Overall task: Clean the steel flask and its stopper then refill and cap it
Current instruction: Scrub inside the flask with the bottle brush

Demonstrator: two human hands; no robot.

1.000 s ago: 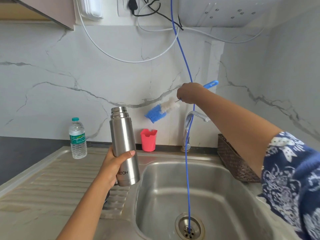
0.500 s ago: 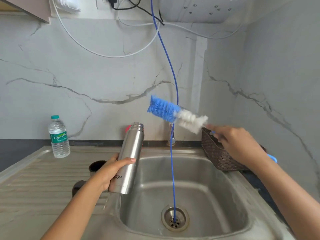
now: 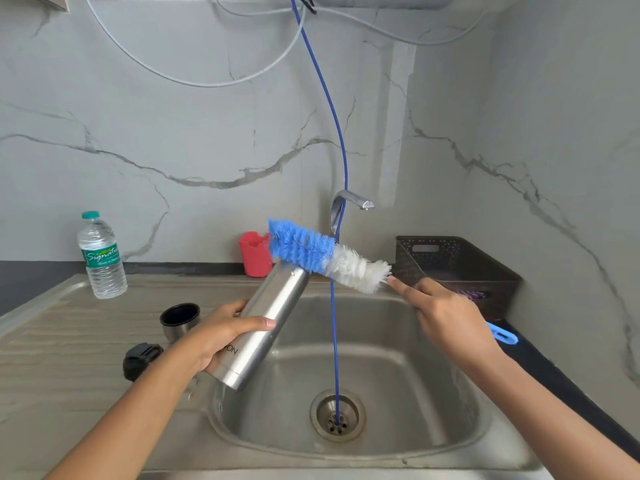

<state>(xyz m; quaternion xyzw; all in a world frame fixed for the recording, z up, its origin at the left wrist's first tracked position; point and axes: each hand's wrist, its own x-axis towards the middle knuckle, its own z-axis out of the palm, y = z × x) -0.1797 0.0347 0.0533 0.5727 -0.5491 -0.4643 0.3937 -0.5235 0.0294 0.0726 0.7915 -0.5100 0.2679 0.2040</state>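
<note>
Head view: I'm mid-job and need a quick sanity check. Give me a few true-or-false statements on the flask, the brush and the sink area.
1. The left hand holds the steel flask tilted, mouth toward the bottle brush. True.
2. The brush bristles are deep inside the flask. False: they lie outside, across its mouth, and the right hand grips the handle.
3. A blue tube hangs down into the sink drain. True.
4. The flask is capped. False: nothing is fitted on it, and the black stopper lies on the drainboard.
5. The water bottle lies on its side. False: it stands upright.
</note>
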